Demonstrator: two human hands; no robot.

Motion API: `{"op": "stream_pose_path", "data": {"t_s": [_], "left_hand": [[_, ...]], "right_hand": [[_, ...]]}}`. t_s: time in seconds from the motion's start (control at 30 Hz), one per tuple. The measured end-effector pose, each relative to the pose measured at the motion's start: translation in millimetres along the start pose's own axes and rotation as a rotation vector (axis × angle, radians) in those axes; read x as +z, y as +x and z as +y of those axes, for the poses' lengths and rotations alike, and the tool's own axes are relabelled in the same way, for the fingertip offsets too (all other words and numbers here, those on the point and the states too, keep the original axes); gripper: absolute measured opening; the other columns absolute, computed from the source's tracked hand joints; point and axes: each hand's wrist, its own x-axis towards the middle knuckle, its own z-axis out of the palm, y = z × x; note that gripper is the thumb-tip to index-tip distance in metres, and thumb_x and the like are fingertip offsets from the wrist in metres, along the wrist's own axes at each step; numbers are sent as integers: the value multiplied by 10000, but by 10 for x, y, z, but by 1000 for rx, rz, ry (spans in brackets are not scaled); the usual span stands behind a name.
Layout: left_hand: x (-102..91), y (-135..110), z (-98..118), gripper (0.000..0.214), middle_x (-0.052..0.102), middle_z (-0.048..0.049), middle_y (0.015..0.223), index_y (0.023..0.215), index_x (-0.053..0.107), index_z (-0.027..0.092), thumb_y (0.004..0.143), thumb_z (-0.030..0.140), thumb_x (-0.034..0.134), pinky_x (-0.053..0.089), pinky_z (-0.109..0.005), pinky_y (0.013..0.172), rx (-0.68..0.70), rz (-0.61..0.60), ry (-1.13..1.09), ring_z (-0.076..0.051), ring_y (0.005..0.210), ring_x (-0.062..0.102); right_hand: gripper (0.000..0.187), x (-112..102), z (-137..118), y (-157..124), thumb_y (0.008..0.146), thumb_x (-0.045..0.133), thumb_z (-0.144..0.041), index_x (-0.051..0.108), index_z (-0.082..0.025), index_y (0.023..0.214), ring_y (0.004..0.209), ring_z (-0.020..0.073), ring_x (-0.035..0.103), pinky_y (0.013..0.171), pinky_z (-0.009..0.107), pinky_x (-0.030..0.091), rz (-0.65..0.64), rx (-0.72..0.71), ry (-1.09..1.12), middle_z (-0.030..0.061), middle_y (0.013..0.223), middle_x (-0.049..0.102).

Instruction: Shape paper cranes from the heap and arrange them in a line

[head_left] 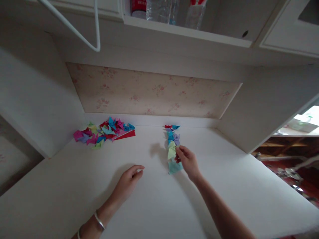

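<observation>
Positioning the pale-green folded piece (171,151) on the white surface (149,205) looked to be the step in hand. Right hand (188,162): thumb and index finger pinched together at that piece's right edge; whether it was lifted could not be told. Left hand (127,182): free, fingers loosely curled, left of the piece and on its near side. Teal paper (175,168) lay just nearer than the piece. A blue piece (170,136) and a lavender piece (176,139) sat just beyond it, a red-and-blue piece (172,126) farther back. The pile of folded paper (109,130), a red sheet (128,134) at its right end, lay well apart to the left of the pale-green piece. Judged: the next move called for a light, steady pinch, then a clean release without dragging the neighbours.
</observation>
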Motion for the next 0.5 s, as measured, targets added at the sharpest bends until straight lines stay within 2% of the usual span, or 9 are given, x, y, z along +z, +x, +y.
{"op": "stream_pose_path", "data": {"t_s": [0.1,0.2,0.33,0.5], "left_hand": [[12,10,11,373,494,40,604,1017,626,173,795,452,516,316,-230,518,-9,-9,-19,-124,558,436],[8,25,7,353,544,24,644,1002,630,186,798,447,510,331,-235,527,-28,-14,-14,-137,591,474],[-6,39,-19,342,629,-13,779,989,629,187,810,445,494,364,-243,559,-28,-36,1,-169,706,553],[-13,38,-25,333,664,-28,838,966,638,186,806,440,494,404,-250,614,-25,-38,34,-190,794,590]], "right_hand": [[388,-476,153,347,778,568,-528,619,-171,924,547,137,558,491,241,446,-14,-41,-224,2,652,590],[397,-763,335,553,792,534,-532,646,-170,913,543,141,548,494,245,435,-59,-64,-417,10,641,604],[396,-852,521,631,806,507,-512,688,-182,930,663,181,600,581,266,448,-91,-115,-607,46,763,677],[380,-828,633,645,807,486,-504,705,-208,903,733,204,619,667,294,460,-129,-138,-652,59,859,703]]}}
